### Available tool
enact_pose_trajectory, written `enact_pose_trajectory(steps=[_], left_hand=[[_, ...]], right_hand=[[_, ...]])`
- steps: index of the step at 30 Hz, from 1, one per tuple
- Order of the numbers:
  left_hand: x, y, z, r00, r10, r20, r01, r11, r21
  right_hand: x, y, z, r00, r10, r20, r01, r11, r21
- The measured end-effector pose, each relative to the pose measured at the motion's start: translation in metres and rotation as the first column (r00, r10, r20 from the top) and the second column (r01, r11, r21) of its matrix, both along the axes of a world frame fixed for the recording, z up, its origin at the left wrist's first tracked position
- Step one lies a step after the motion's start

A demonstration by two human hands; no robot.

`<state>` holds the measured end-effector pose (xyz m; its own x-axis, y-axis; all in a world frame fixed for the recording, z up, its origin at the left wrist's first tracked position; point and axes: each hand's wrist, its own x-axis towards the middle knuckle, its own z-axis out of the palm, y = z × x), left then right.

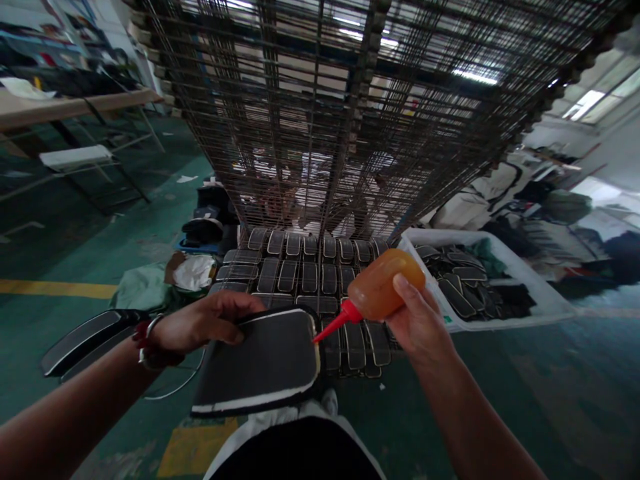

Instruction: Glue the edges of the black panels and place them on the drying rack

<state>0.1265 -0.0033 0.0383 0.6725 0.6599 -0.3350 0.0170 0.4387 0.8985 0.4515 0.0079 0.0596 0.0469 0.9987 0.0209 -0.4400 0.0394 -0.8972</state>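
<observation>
A dark padded panel [265,360] with a pale strip along its border lies in front of my body. My left hand [210,323] grips its far left edge, thumb on top and fingers partly hidden. In my right hand [417,320] is a tilted squeeze bottle [383,287] of amber liquid, fingers wrapped round its base. The bottle's red nozzle [335,323] points down to the left, its tip at the panel's right border, where the strip looks yellowish and wet.
A tall wire rack [315,127] rises ahead, with rows of similar panels [287,277] on its lowest shelf. To the right stands a white bin [545,310] of dark pieces. More panels [87,337], a green bag [143,290] and a stool [77,157] are at left.
</observation>
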Motion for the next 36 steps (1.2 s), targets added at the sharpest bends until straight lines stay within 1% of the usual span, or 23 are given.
enact_pose_trajectory(steps=[4, 7, 11, 13, 15, 17, 19, 22, 25, 28, 31, 36], left_hand=[[0.0, 0.0, 0.001, 0.999, 0.037, -0.02, -0.037, 0.999, -0.004], [0.0, 0.0, -0.001, 0.997, 0.074, -0.008, -0.074, 0.997, -0.007], [0.001, -0.003, -0.009, 0.979, 0.197, 0.044, -0.196, 0.98, -0.03], [0.004, -0.005, -0.013, 0.961, 0.268, 0.064, -0.264, 0.963, -0.058], [0.008, -0.007, -0.016, 0.947, 0.309, 0.087, -0.303, 0.949, -0.083], [0.012, -0.01, -0.018, 0.94, 0.322, 0.114, -0.312, 0.945, -0.096], [0.016, -0.011, -0.02, 0.932, 0.333, 0.142, -0.321, 0.942, -0.101], [0.019, -0.011, -0.022, 0.916, 0.362, 0.174, -0.345, 0.931, -0.121], [0.019, -0.011, -0.025, 0.901, 0.389, 0.19, -0.364, 0.918, -0.154], [0.02, -0.01, -0.026, 0.897, 0.393, 0.2, -0.36, 0.915, -0.182], [0.024, -0.009, -0.028, 0.895, 0.399, 0.199, -0.359, 0.909, -0.211], [0.028, -0.008, -0.031, 0.887, 0.419, 0.192, -0.372, 0.897, -0.239]], right_hand=[[0.003, -0.009, -0.002, 1.0, -0.005, 0.021, 0.006, 0.999, -0.042], [0.003, -0.013, -0.004, 0.999, -0.035, 0.022, 0.036, 0.998, -0.052], [0.003, -0.014, -0.006, 0.996, -0.086, -0.015, 0.085, 0.993, -0.076], [0.002, -0.011, -0.006, 0.991, -0.131, -0.041, 0.127, 0.988, -0.087], [0.001, -0.006, -0.007, 0.981, -0.181, -0.067, 0.175, 0.981, -0.082], [0.002, 0.001, -0.008, 0.971, -0.222, -0.082, 0.219, 0.974, -0.053], [0.003, 0.007, -0.009, 0.964, -0.252, -0.082, 0.254, 0.967, 0.004], [0.006, 0.011, -0.012, 0.958, -0.282, -0.053, 0.286, 0.955, 0.075], [0.006, 0.01, -0.014, 0.958, -0.287, -0.019, 0.288, 0.957, 0.042], [0.005, 0.011, -0.016, 0.954, -0.299, -0.023, 0.299, 0.954, 0.002], [0.004, 0.012, -0.018, 0.944, -0.329, -0.027, 0.329, 0.944, 0.026], [0.002, 0.01, -0.021, 0.948, -0.319, 0.01, 0.318, 0.948, 0.017]])
